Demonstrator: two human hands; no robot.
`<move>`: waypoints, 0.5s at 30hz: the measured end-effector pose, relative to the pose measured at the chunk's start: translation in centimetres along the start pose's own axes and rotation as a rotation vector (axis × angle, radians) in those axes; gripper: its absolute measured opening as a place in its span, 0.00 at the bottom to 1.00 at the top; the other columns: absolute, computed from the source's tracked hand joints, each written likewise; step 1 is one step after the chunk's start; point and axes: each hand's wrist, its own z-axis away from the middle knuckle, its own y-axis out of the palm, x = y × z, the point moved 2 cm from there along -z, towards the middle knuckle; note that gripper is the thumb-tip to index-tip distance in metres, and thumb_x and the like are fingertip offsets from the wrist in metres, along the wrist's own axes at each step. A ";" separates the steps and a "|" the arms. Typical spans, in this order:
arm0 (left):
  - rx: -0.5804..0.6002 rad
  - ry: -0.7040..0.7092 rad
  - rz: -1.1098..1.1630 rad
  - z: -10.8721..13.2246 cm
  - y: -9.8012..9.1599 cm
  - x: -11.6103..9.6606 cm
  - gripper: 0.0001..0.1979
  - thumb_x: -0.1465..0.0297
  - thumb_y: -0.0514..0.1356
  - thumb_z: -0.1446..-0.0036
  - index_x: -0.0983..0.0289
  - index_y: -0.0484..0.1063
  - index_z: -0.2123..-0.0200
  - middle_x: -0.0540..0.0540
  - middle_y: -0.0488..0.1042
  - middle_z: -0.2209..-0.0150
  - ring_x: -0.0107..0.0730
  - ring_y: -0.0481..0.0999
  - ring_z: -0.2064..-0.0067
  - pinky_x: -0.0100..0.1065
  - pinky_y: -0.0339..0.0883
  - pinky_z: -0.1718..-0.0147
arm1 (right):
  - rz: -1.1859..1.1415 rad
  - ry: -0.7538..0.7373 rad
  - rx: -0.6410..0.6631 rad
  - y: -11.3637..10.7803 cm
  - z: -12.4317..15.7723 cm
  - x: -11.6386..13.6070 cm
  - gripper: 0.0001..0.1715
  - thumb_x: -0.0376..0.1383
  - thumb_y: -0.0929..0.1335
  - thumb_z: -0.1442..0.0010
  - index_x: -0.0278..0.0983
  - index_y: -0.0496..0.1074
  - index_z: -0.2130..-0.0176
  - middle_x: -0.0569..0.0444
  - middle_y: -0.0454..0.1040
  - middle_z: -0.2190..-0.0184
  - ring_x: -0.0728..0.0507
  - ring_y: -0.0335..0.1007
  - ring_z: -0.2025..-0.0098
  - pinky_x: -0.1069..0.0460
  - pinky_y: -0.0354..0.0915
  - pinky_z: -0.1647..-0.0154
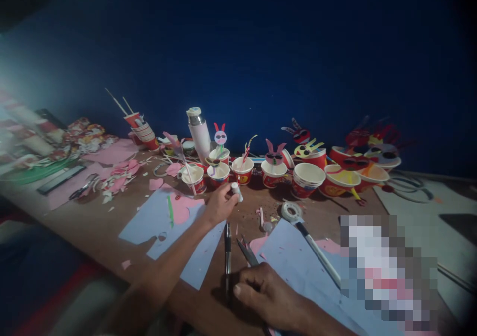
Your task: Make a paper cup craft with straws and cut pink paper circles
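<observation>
My left hand (219, 204) reaches forward over the brown table (93, 221) and is closed round a small white glue bottle (236, 191), held just in front of a row of red paper cups (242, 169). My right hand (266, 294) rests near the table's front edge, fingers curled on the handles of a pair of scissors (248, 251) whose blades point away from me. A black pen (227, 251) lies just left of the scissors. Pale blue paper sheets (156, 221) lie under and beside my left forearm.
Decorated cups with paper rabbit faces (274, 164) line the back of the table by a white flask (199, 132). A tape roll (291, 210), a white stick (320, 256), pink scraps (122, 172) and stacked cups (143, 129) lie about. A blue wall stands behind.
</observation>
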 end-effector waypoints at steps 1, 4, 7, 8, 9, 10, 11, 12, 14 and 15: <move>0.018 0.022 -0.033 -0.3 0.5 0.0 0.10 0.71 0.56 0.50 0.64 0.70 0.63 0.52 0.73 0.69 0.29 0.70 0.69 0.30 0.65 0.67 | 0.031 -0.010 0.002 0.0 0.0 0.0 0.23 0.46 0.59 0.39 0.35 0.56 0.79 0.62 0.53 0.82 0.54 0.46 0.79 0.58 0.45 0.81; 0.060 0.083 -0.125 -0.8 1.6 0.1 0.05 0.73 0.56 0.51 0.64 0.69 0.69 0.52 0.71 0.69 0.30 0.69 0.67 0.31 0.63 0.64 | 0.094 -0.035 0.000 0.0 0.0 -0.2 0.22 0.45 0.59 0.39 0.36 0.56 0.79 0.62 0.53 0.82 0.54 0.47 0.79 0.58 0.46 0.80; 0.066 0.118 -0.198 -1.0 2.1 0.4 0.04 0.73 0.55 0.51 0.64 0.68 0.69 0.51 0.70 0.69 0.30 0.68 0.67 0.32 0.62 0.63 | 0.132 -0.049 -0.001 0.0 -0.1 -0.3 0.21 0.44 0.58 0.39 0.36 0.56 0.79 0.62 0.54 0.82 0.54 0.48 0.79 0.58 0.46 0.80; 0.065 0.123 -0.217 -0.9 2.2 0.5 0.04 0.73 0.55 0.50 0.63 0.68 0.69 0.51 0.70 0.69 0.30 0.68 0.66 0.32 0.61 0.63 | 0.137 -0.048 0.001 0.0 -0.1 -0.4 0.21 0.44 0.58 0.39 0.36 0.56 0.79 0.62 0.54 0.82 0.54 0.48 0.79 0.58 0.46 0.80; 0.064 0.127 -0.233 -0.9 2.2 0.5 0.05 0.73 0.55 0.50 0.63 0.68 0.68 0.52 0.70 0.69 0.30 0.68 0.66 0.32 0.61 0.63 | 0.139 -0.046 0.003 0.1 -0.2 -0.3 0.21 0.44 0.58 0.39 0.36 0.56 0.79 0.62 0.54 0.82 0.54 0.48 0.79 0.58 0.47 0.80; 0.064 0.130 -0.246 -0.9 2.2 0.6 0.06 0.73 0.55 0.50 0.63 0.68 0.67 0.52 0.70 0.68 0.30 0.68 0.66 0.32 0.61 0.63 | 0.137 -0.045 0.004 0.1 -0.2 -0.3 0.22 0.44 0.59 0.39 0.36 0.56 0.79 0.62 0.54 0.82 0.54 0.48 0.79 0.58 0.47 0.80; 0.067 0.131 -0.257 -0.8 2.1 0.6 0.06 0.72 0.55 0.50 0.63 0.68 0.66 0.52 0.71 0.67 0.30 0.68 0.65 0.31 0.62 0.63 | 0.130 -0.046 0.001 0.1 -0.2 -0.2 0.22 0.44 0.59 0.39 0.36 0.56 0.80 0.62 0.54 0.82 0.54 0.48 0.79 0.58 0.46 0.80; 0.070 0.129 -0.268 -0.8 2.1 0.6 0.07 0.72 0.56 0.50 0.63 0.69 0.65 0.52 0.71 0.67 0.29 0.68 0.65 0.31 0.62 0.63 | 0.118 -0.047 -0.002 0.2 -0.1 -0.1 0.22 0.44 0.59 0.40 0.36 0.55 0.80 0.62 0.54 0.82 0.54 0.48 0.80 0.58 0.46 0.80; 0.073 0.118 -0.290 -0.7 2.1 0.7 0.09 0.70 0.56 0.50 0.64 0.69 0.63 0.52 0.71 0.67 0.29 0.69 0.66 0.30 0.62 0.65 | 0.063 -0.048 -0.019 0.1 -0.1 0.2 0.23 0.45 0.59 0.40 0.36 0.56 0.80 0.62 0.54 0.82 0.54 0.48 0.80 0.58 0.47 0.81; 0.073 0.109 -0.302 -0.7 2.0 0.7 0.10 0.69 0.57 0.50 0.64 0.69 0.62 0.52 0.71 0.67 0.29 0.69 0.67 0.30 0.63 0.66 | 0.027 -0.043 -0.041 -0.1 0.0 0.4 0.23 0.46 0.59 0.40 0.36 0.56 0.80 0.62 0.54 0.83 0.54 0.48 0.80 0.58 0.47 0.81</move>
